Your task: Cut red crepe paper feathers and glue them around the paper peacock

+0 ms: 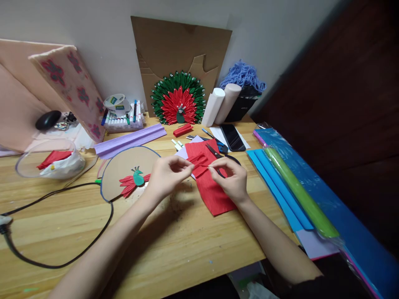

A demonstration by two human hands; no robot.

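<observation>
Between my two hands stretches a small folded strip of red crepe paper (204,165). My left hand (171,172) pinches one end between thumb and fingers. The other end is pinched by my right hand (230,176). Below them a larger red crepe paper sheet (215,195) lies on the table, with black-handled scissors (232,160) resting across its right side, partly hidden by my right hand. Left of my left hand lies a round cardboard disc (118,166) with a green paper peacock body (138,177) and red paper feathers (127,187) on it.
A finished green-and-red peacock (179,97) leans on cardboard (174,41) at the back. Around it are a marker box (124,122), a purple crepe strip (131,139), a phone (232,137) and rolled papers (299,191). A black cable (107,224) loops at left.
</observation>
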